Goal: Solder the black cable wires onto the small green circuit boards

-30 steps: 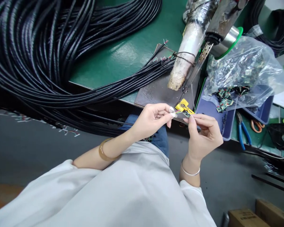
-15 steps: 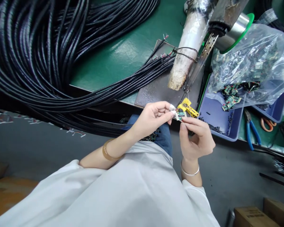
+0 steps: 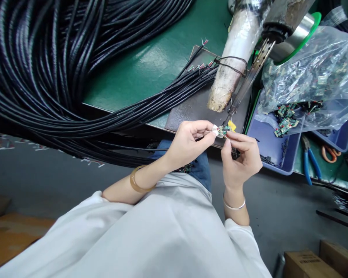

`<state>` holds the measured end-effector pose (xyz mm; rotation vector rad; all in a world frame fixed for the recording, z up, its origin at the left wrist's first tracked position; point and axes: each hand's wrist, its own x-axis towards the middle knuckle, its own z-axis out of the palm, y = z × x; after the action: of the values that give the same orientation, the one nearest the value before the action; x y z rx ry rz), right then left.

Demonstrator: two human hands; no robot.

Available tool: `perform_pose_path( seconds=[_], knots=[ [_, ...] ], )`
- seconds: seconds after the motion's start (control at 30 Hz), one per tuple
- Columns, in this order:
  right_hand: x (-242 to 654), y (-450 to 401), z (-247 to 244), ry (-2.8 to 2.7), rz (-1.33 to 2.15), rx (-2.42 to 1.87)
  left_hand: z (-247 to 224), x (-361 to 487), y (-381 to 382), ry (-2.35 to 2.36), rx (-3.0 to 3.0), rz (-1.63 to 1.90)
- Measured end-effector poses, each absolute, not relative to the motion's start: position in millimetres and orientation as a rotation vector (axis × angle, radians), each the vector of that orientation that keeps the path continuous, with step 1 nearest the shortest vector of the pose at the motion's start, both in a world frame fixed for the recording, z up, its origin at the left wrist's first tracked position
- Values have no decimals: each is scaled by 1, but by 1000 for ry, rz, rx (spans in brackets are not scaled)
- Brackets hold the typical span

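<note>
My left hand [image 3: 193, 139], with pale covers on its fingertips, is closed in a pinch on the thin coloured wire ends of a black cable. A small green circuit board [image 3: 222, 130] lies between the two hands, at the wire ends. Thumb and forefinger of my right hand [image 3: 242, 156] pinch the board's near right side. Just above the board is the tip of a soldering iron [image 3: 232, 110], pointing down; contact is hard to make out. Behind the board shows a piece of a yellow holder [image 3: 232, 125], the remainder hidden.
Black cables [image 3: 133, 110] lie bundled across the green table [image 3: 145, 69]. A wrapped tube [image 3: 227, 77] hangs beside the iron, near a solder spool [image 3: 298, 40]. Right are a blue tray [image 3: 274, 148], a plastic bag of boards [image 3: 316, 73], pliers [image 3: 310, 160] and orange-handled scissors [image 3: 330, 153].
Both hands have moved slightly up, bringing the circuit board nearer the iron's tip. The yellow holder, largely visible before, is now mostly covered. The view has shifted a little.
</note>
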<state>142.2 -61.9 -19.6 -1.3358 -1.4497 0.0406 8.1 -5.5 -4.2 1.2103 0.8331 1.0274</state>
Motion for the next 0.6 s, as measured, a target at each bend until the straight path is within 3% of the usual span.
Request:
perform_pose_path(
  seconds=[0.6],
  knots=[
    [147, -53, -17, -1600, -235, -1288, -6, 12, 0, 895, 1269, 1102]
  ],
)
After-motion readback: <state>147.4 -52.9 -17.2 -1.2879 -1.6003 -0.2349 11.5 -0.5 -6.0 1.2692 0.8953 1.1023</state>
